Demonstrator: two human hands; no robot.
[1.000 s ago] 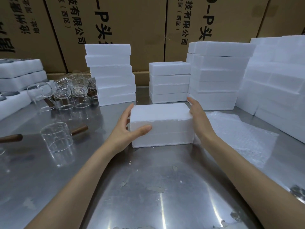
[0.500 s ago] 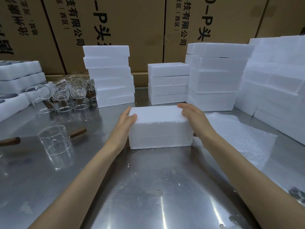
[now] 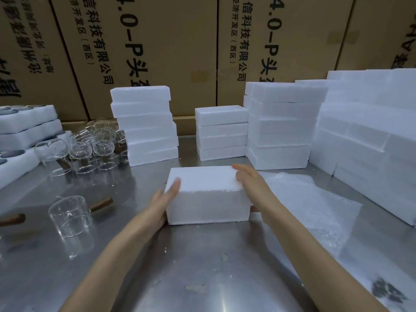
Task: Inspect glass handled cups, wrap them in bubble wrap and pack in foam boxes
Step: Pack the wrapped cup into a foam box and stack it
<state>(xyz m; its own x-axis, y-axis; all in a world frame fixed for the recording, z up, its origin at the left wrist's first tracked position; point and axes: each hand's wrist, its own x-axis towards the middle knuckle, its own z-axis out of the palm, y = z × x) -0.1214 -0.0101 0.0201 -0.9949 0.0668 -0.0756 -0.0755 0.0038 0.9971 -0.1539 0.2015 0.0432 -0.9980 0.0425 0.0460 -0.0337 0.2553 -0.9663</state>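
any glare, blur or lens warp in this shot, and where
Head view: overhead light glares in a bright streak on the steel table near the bottom edge; the left hand is slightly motion-blurred at the foam box; wide-angle distortion tilts the cardboard cartons outward; the clear glass cup shows faintly.

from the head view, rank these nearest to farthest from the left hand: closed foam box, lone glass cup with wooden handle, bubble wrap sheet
1. Closed foam box: the left hand touches its left end.
2. Lone glass cup: stands to the hand's left on the steel table.
3. Bubble wrap sheet: lies beyond the box, on the right-hand side.
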